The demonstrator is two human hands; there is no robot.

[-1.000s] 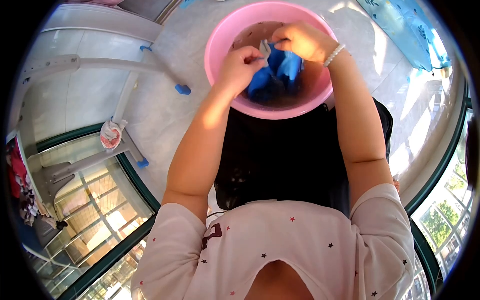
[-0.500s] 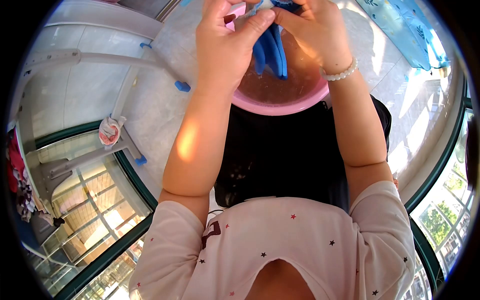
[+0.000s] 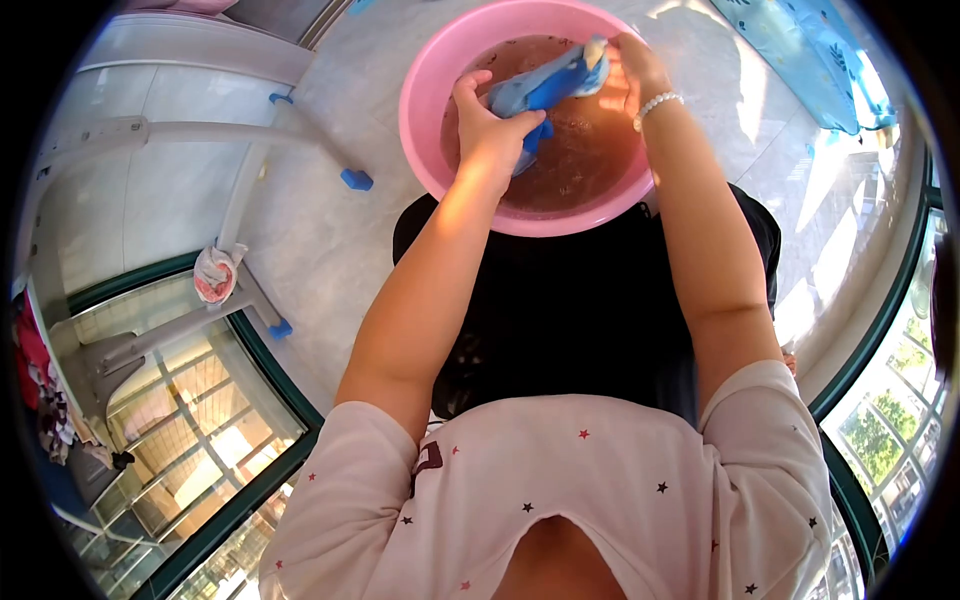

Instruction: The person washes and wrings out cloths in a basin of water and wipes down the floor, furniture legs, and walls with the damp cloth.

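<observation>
A wet blue cloth piece [image 3: 553, 88], lighter blue in parts with a pale tip, stretches between my hands over a pink basin [image 3: 425, 110]; its exact kind I cannot make out. My left hand [image 3: 490, 130] is closed around its lower left end, thumb pointing right. At the upper right end, my right hand [image 3: 637, 75] has its thumb by the pale tip, with the fingers partly behind the cloth. Brownish water [image 3: 575, 185] fills the basin below. A pale bead bracelet [image 3: 660, 105] circles my right wrist.
The basin stands on grey floor tiles [image 3: 310, 240] beyond my black-clothed lap [image 3: 570, 310]. A grey rack frame with blue feet [image 3: 357, 180] is at left, a pinkish-white cloth [image 3: 217, 273] on its bar. Blue patterned fabric [image 3: 810, 60] hangs at upper right. Windows flank both sides.
My hands and the blue cloth have come lower in view, and my hands are farther apart. The cloth hung down before; now it spans them diagonally. More of the basin shows.
</observation>
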